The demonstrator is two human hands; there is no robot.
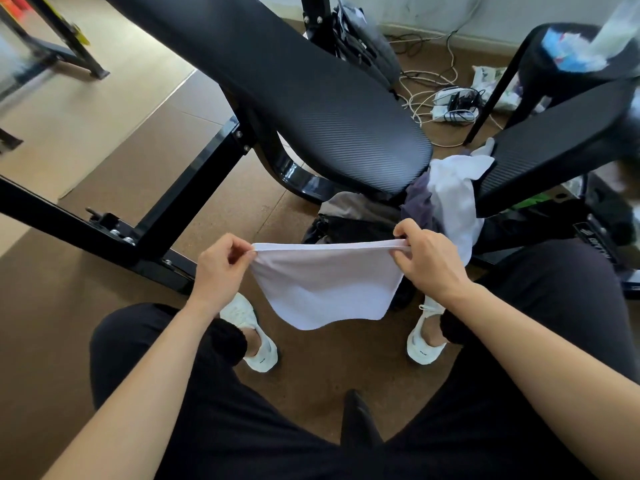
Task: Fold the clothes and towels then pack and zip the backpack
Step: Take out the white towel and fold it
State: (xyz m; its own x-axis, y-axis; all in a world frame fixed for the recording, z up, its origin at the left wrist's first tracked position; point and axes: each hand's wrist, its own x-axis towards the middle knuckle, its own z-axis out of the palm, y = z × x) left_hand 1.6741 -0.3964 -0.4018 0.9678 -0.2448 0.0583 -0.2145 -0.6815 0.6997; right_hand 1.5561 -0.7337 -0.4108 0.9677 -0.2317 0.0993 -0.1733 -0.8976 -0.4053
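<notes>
A small white towel (325, 285) hangs doubled over between my knees, its top edge stretched taut. My left hand (221, 268) pinches its left corner and my right hand (429, 261) pinches its right corner. Behind the towel, on the floor, lies a dark backpack (349, 223), partly hidden by the towel and the bench. To its right, a heap of white cloth (453, 199) and purple-grey cloth (419, 202) is wedged between the two padded benches.
A black padded bench (311, 98) on a black steel frame (194, 192) stretches ahead. Another padded seat (554, 140) stands at the right. White cables and a power strip (453, 105) lie on the brown floor behind. My white shoes (256, 344) rest below the towel.
</notes>
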